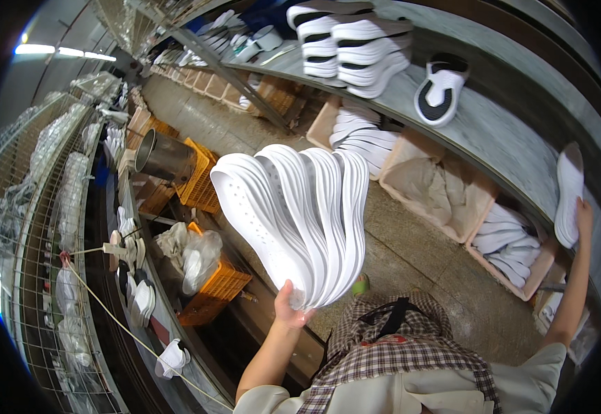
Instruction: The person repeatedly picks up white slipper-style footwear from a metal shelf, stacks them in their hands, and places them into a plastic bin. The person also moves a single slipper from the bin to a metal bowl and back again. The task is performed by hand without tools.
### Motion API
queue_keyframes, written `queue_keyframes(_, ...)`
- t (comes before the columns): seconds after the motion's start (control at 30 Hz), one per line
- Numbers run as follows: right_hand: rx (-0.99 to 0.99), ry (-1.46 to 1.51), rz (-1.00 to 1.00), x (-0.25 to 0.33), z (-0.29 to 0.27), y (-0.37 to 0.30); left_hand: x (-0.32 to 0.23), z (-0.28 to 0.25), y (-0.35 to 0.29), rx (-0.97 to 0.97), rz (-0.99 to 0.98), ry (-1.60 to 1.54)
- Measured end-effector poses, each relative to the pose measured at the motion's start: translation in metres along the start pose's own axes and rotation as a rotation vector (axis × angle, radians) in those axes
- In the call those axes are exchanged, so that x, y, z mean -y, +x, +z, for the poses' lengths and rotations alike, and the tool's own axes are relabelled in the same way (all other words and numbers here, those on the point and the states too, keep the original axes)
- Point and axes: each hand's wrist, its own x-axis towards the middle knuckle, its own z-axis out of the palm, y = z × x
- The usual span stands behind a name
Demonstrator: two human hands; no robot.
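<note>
A brown-and-white checked apron point(411, 345) is nearest. Just beyond it, the left hand point(293, 310) holds a fanned stack of white shoe soles point(307, 224) upright above the floor; its fingers grasp the narrow lower end, with the thumb across the front sole.

Out to the right, the right hand point(583, 217) touches the side of a single white sole point(569, 186) over the near end of the long grey surface point(497, 127). Those fingers are partly hidden, so I cannot tell how firmly they close, or whether the sole rests there.

Below the surface's aisle-side edge, a pale pink bin point(527, 288) contains more white soles; next along is a plastic-lined bin point(476, 229). Left of the aisle, an orange crate point(212, 297) carries clear plastic bags point(202, 261).

Farther along the surface, a black-and-white sole point(442, 93) lies near the aisle-side edge. Beyond it, black-and-white soles stand in tall stacks point(356, 52). Across the aisle, a metal bucket point(166, 157) tilts beside a yellow-orange crate point(202, 181). White cups point(268, 38) sit toward the surface's far end.
</note>
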Motion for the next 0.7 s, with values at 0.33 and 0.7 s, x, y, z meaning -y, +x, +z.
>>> queue_keyframes(0.33, 0.105, 0.811, 0.049, 0.293, -0.019, -0.186, -0.107, -0.058, 0.037, 0.032, 0.144, -0.04)
queue_keyframes(0.7, 0.663, 0.981, -0.06, 0.659, 0.153, -0.317, -0.295, -0.163, 0.064, -0.009, 0.325, -0.122)
